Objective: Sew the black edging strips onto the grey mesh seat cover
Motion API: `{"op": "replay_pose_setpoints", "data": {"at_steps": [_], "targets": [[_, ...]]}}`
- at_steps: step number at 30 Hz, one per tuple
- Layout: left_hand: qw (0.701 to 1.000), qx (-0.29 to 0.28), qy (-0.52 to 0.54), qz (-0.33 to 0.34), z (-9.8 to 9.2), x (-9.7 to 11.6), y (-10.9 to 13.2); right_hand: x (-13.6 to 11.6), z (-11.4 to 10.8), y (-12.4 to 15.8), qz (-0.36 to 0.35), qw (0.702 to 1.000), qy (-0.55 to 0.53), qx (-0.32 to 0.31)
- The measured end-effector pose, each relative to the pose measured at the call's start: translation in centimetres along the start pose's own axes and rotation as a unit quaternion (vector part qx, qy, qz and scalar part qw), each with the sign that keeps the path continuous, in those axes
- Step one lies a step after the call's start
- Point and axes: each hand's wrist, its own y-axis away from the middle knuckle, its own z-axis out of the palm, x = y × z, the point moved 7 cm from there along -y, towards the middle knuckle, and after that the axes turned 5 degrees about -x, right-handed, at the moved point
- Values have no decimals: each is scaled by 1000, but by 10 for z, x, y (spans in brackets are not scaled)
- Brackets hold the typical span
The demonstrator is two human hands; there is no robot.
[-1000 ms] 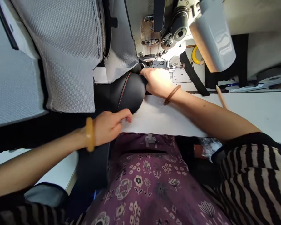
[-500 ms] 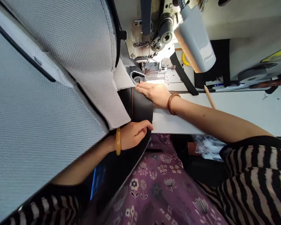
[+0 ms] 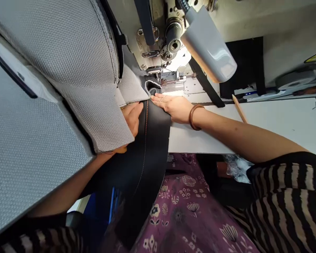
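Note:
My right hand [image 3: 175, 107] lies flat on the black leather-like piece [image 3: 156, 130], fingers stretched toward the sewing machine's presser foot [image 3: 158, 79]. Orange stitching runs down this black piece, and its top end curls up in a loop by the foot. Grey textured fabric [image 3: 94, 116] is joined to it and folds over on the left. My left hand [image 3: 133, 119] is tucked beneath a grey flap, on the black piece just left of the stitched seam. Part of its fingers shows; fabric hides the rest, so its grip is unclear.
A grey lamp head [image 3: 210, 45] hangs over the machine bed at right. Beside it lie a black strip [image 3: 206, 82], a black cloth piece [image 3: 243, 66] and a pencil [image 3: 239, 109]. The white table [image 3: 200, 138] ends at its front edge before the purple apron [image 3: 184, 211].
My left hand has moved from the black piece's near edge up and left, under the grey flap. The grey fabric has shifted left, uncovering more stitching. My right hand stays by the foot.

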Motion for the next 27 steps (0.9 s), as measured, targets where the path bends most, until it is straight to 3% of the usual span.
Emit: {"op": "replay_pose_setpoints", "data": {"at_steps": [2,7,12,16,19,21,27], "targets": [[1000,15,-22,7,0,-3,-3,-1,1,-1,-1,1000,4,-7],[997,-28,-38,55,4,12,-36,3,-1,1,46,999,19,0],[995,-86,-53,-7,-12,13,-56,1,-1,0,8,1000,28,-2],[948,-181,-227,-134,-21,-10,-51,-1,-5,-2,1,999,54,6],[915,-263,-289,-104,-15,-10,-44,-3,-8,-3,11,997,77,-1],[907,-289,-298,-71,-9,-4,-42,-5,-9,-3,20,996,86,-7],[953,-186,-238,-1,0,9,-67,-12,-9,-5,11,995,95,-12]]}}
